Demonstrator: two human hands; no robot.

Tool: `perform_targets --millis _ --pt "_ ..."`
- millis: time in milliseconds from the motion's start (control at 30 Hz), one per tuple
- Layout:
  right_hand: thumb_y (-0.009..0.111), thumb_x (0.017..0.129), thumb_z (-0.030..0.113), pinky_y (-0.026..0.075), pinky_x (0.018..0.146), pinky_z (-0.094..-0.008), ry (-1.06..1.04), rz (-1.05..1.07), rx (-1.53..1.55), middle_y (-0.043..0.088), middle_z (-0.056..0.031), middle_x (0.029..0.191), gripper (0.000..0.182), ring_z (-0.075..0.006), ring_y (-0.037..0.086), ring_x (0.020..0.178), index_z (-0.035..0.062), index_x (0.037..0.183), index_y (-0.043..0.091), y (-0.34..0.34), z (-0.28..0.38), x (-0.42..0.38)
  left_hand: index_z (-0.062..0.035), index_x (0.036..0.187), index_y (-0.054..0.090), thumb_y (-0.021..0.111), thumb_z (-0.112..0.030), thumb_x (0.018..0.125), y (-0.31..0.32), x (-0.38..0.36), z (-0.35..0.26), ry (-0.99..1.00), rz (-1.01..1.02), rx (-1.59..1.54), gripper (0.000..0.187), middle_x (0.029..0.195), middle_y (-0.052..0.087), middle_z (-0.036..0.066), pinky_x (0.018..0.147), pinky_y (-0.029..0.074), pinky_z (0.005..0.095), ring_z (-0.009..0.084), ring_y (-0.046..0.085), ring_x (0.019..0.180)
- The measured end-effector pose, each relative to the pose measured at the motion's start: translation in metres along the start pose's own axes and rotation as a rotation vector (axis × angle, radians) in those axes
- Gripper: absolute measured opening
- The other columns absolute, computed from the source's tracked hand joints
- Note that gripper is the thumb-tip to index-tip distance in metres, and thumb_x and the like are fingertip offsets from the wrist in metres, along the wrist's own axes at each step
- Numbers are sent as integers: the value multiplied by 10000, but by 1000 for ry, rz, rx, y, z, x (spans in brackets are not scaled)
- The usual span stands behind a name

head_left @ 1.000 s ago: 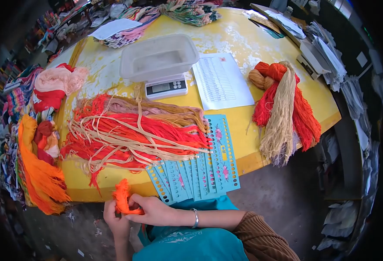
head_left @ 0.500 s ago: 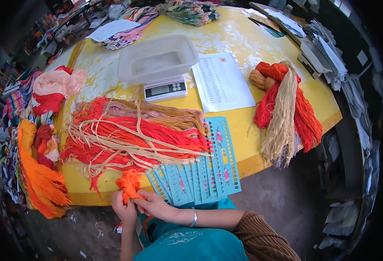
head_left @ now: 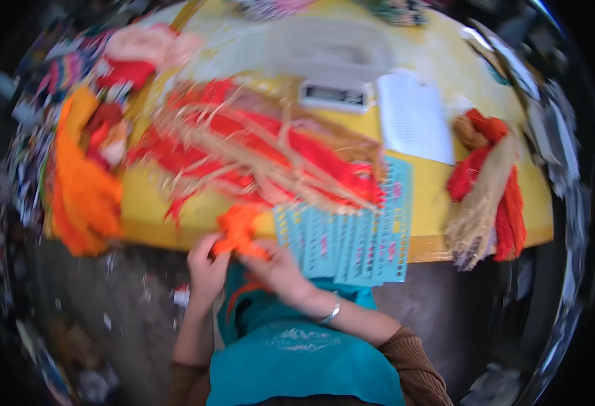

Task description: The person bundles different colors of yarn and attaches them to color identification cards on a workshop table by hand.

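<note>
A bundle of bright orange thread (head_left: 235,229) is bunched between my two hands, just off the table's front edge. My left hand (head_left: 207,265) is closed on its left side. From the right, my right hand (head_left: 278,271) grips a strand of the same thread, its fingers partly blurred. Directly beyond lies a long heap of red and beige threads (head_left: 257,145). Teal cards with punched holes (head_left: 341,247) fan out from under that heap, right of my hands, and overhang the edge.
On the yellow table (head_left: 426,249), a scale (head_left: 335,97) carries a clear plastic tub (head_left: 331,51), beside a printed sheet (head_left: 416,122). Red and beige hanks (head_left: 487,183) droop over the right edge. Orange thread (head_left: 84,183) and pink skeins (head_left: 150,47) lie at left.
The whole view has swung, so the table's things appear farther up and right. My hands have drawn slightly apart, and orange thread now stretches towards my right hand.
</note>
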State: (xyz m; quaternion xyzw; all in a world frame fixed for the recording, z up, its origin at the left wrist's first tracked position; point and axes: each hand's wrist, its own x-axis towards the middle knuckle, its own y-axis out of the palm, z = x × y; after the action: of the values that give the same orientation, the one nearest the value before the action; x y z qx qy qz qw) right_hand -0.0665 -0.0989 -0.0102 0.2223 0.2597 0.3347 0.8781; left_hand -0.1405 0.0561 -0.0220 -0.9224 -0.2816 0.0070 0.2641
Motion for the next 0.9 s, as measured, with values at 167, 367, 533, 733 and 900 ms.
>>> perform_targets --millis 167,367,533,733,900 --pt "582 966 183 241 439 -182 178 1 73 435 72 613 136 -20 338 492 81 1037 638 0 10 -8 24 1017 652 611 62 776 -19 -6 -27 162 -135 39 247 879 637 138 749 483 319 251 631 826" --pt "522 992 192 201 425 -202 252 31 87 423 48 587 185 -38 317 477 52 1026 638 11 14 -13 -3 1304 487 553 70 834 -44 -18 -36 -89 -113 -410 481 741 504 -17 545 358 200 44 436 600" --pt "509 982 184 191 402 -221 369 199 179 397 21 557 218 -62 285 440 -7 963 612 15 10 -17 -10 1225 533 494 56 836 -79 -19 -34 -380 -40 -1090 396 621 397 -40 413 262 206 26 311 461" --pt "550 980 206 233 433 -199 332 315 -116 412 51 579 239 -38 318 473 -13 1028 633 30 7 -24 -57 1147 602 486 14 839 -107 -17 -16 -326 -73 -1274 337 560 348 -61 388 248 200 29 276 405" --pt "572 979 198 241 451 -192 248 381 -316 448 65 608 224 -21 337 497 2 1051 652 37 9 -24 -69 1105 609 494 3 838 -126 -23 -8 -297 -148 -1262 299 560 349 -60 382 249 203 34 272 401"
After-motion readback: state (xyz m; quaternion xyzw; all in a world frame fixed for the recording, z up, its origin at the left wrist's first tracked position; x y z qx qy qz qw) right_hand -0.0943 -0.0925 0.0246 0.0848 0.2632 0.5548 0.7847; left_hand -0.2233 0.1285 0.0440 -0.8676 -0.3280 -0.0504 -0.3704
